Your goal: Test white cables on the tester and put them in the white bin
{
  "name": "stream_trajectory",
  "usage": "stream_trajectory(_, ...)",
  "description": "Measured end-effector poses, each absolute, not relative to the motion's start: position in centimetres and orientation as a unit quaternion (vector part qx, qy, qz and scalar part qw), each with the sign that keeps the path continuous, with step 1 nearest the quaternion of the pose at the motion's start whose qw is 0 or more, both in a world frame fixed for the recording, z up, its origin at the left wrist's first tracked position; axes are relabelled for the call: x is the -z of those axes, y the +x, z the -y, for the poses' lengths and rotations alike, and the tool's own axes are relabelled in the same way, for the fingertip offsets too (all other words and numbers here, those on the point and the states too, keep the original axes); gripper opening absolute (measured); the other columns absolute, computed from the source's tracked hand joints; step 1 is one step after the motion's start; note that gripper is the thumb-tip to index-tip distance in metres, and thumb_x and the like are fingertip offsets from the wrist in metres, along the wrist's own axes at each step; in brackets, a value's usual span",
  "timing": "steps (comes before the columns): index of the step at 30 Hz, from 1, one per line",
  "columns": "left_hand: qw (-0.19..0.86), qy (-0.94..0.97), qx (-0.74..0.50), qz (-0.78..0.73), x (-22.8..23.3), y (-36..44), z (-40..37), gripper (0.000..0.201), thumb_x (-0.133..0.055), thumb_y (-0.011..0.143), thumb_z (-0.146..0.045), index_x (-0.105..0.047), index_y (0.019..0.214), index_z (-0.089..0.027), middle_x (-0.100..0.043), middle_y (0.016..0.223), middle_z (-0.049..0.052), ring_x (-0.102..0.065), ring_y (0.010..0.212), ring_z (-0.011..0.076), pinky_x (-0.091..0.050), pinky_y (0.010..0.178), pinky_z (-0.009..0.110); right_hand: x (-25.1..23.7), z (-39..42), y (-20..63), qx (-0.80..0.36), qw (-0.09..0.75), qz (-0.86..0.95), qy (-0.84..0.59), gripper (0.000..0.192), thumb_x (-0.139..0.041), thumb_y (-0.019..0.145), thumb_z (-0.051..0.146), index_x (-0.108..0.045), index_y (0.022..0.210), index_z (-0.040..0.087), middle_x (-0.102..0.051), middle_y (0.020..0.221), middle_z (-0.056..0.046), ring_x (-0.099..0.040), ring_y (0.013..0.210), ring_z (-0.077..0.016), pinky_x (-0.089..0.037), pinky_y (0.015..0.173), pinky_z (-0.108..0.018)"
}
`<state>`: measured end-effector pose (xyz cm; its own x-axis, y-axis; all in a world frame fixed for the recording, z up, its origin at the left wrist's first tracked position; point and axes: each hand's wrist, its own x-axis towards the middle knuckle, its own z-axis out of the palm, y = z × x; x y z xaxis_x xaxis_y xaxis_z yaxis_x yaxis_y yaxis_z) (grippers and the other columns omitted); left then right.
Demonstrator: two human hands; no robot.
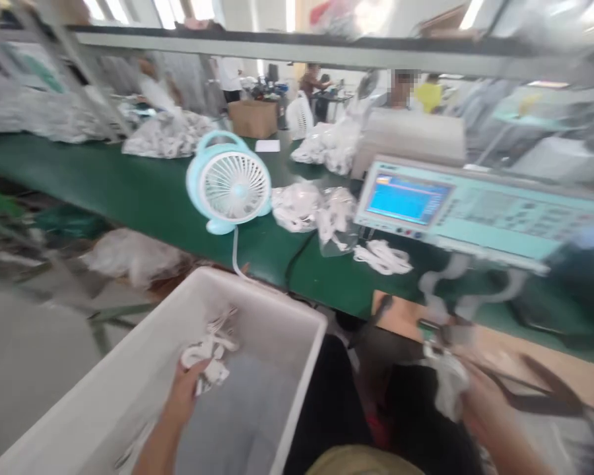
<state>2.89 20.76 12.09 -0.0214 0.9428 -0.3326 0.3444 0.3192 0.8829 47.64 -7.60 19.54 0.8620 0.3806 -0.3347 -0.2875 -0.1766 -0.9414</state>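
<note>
From the head camera, the left hand reaches down into a white plastic bin at the lower left, its fingers closed around a small bundle of white cables held just above the grey floor of the bin; the fingers wrap the lower end of the bundle while loose loops stick up and away from the palm toward the far wall. The right hand is at the lower right, badly blurred, with another clump of white cable against its fingers; the fingers seem curled about it, but how tightly they close cannot be told from the smear. The bin stands tilted in the frame, its near right wall running beside the person's dark-clad lap, and most of its floor around the left hand is bare, so the hand has free space on every side within the walls. Beyond the bin lies a long green table, whose near edge passes just behind the bin's far corner. On it stands a pale blue desk fan, its white cord hanging over the table edge toward the bin. To the right of the fan lie clear bags of white cables, and further right a light teal test instrument with a lit blue screen. Other people work at benches far behind.
</note>
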Motion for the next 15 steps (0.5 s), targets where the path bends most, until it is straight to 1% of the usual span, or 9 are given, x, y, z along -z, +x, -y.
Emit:
stream_trajectory(2,0.613,0.463,-0.322,-0.553,-17.0,6.2,-19.2,0.081,-0.07,0.057,-0.039,-0.03,0.127,-0.047,-0.057,0.112,-0.012,-0.058,0.084,0.0165,-0.049,0.071,0.029,-19.5,7.6,48.0,-0.328,0.668,-0.021,-0.667,0.045,-0.083,0.038,0.032,-0.066,0.075,0.013,-0.063,0.078,-0.009,-0.057,0.068,-0.019,-0.045,0.058,-0.027)
stream_trajectory(3,0.647,0.444,-0.33,-0.525,-19.3,8.1,-18.1,0.086,-0.074,0.051,-0.035,-0.034,0.125,-0.049,-0.059,0.107,-0.014,-0.058,0.081,0.0173,-0.05,0.067,0.029,-19.6,7.5,48.0,-0.343,0.691,-0.02,-0.636,0.041,-0.082,0.044,0.034,-0.065,0.075,0.013,-0.062,0.075,-0.007,-0.056,0.066,-0.0167,-0.044,0.058,-0.024)
stream_trajectory(4,0.683,0.444,-0.302,-0.495,-21.2,10.2,-16.8,0.086,-0.075,0.048,-0.036,-0.038,0.125,-0.045,-0.062,0.094,-0.011,-0.056,0.071,0.0177,-0.049,0.057,0.028,-19.7,7.5,47.9,-0.363,0.707,-0.01,-0.607,0.037,-0.081,0.05,0.034,-0.065,0.075,0.013,-0.061,0.072,-0.005,-0.054,0.064,-0.0141,-0.041,0.057,-0.022)
stream_trajectory(5,0.716,0.454,-0.251,-0.467,-22.8,12.5,-15.2,0.091,-0.075,0.047,-0.039,-0.035,0.129,-0.043,-0.063,0.08,-0.007,-0.053,0.058,0.0179,-0.042,0.044,0.027,-19.9,7.4,47.8,-0.375,0.719,-0.005,-0.586,0.034,-0.08,0.054,0.035,-0.063,0.074,0.013,-0.059,0.069,-0.004,-0.052,0.062,-0.012,-0.039,0.055,-0.02)
stream_trajectory(6,0.739,0.459,-0.221,-0.441,-24.0,14.9,-13.6,0.095,-0.075,0.047,-0.038,-0.032,0.132,-0.038,-0.062,0.073,-0.003,-0.052,0.056,0.0187,-0.039,0.042,0.026,-20.0,7.4,47.6,-0.385,0.729,0.002,-0.566,0.032,-0.078,0.058,0.035,-0.061,0.073,0.012,-0.057,0.066,-0.002,-0.049,0.059,-0.0106,-0.037,0.054,-0.02)
stream_trajectory(7,0.755,0.474,-0.197,-0.407,-24.8,17.4,-11.9,0.098,-0.075,0.045,-0.036,-0.032,0.133,-0.031,-0.061,0.068,0.0,-0.051,0.055,0.0179,-0.039,0.045,0.026,-20.1,7.4,47.4,-0.393,0.736,0.007,-0.551,0.031,-0.077,0.06,0.035,-0.06,0.072,0.012,-0.056,0.064,-0.002,-0.047,0.057,-0.0095,-0.035,0.053,-0.019)
stream_trajectory(10,0.775,0.551,-0.087,-0.298,-25.4,24.9,-7.7,0.087,-0.072,0.05,-0.031,-0.04,0.129,-0.016,-0.061,0.067,0.005,-0.053,0.059,0.0158,-0.039,0.054,0.024,-20.3,7.5,47.2,-0.398,0.753,0.009,-0.523,0.034,-0.076,0.06,0.038,-0.056,0.068,0.011,-0.053,0.061,0.0,-0.043,0.053,-0.0087,-0.031,0.052,-0.02)
stream_trajectory(13,0.789,0.582,0.004,-0.197,-25.0,31.0,-5.6,0.078,-0.068,0.055,-0.03,-0.042,0.126,-0.013,-0.061,0.071,0.007,-0.056,0.068,0.0167,-0.041,0.063,0.024,-20.3,7.6,47.4,-0.392,0.755,0.008,-0.525,0.038,-0.076,0.057,0.042,-0.054,0.066,0.012,-0.052,0.059,0.0,-0.041,0.052,-0.0094,-0.03,0.052,-0.021)
stream_trajectory(15,0.803,0.573,0.026,-0.162,-24.7,33.6,-4.9,0.07,-0.067,0.056,-0.03,-0.046,0.121,-0.012,-0.061,0.072,0.007,-0.057,0.068,0.0173,-0.043,0.064,0.026,-20.3,7.8,47.5,-0.379,0.754,0.017,-0.536,0.039,-0.073,0.058,0.044,-0.053,0.067,0.012,-0.051,0.06,0.0,-0.04,0.053,-0.0097,-0.03,0.054,-0.022)
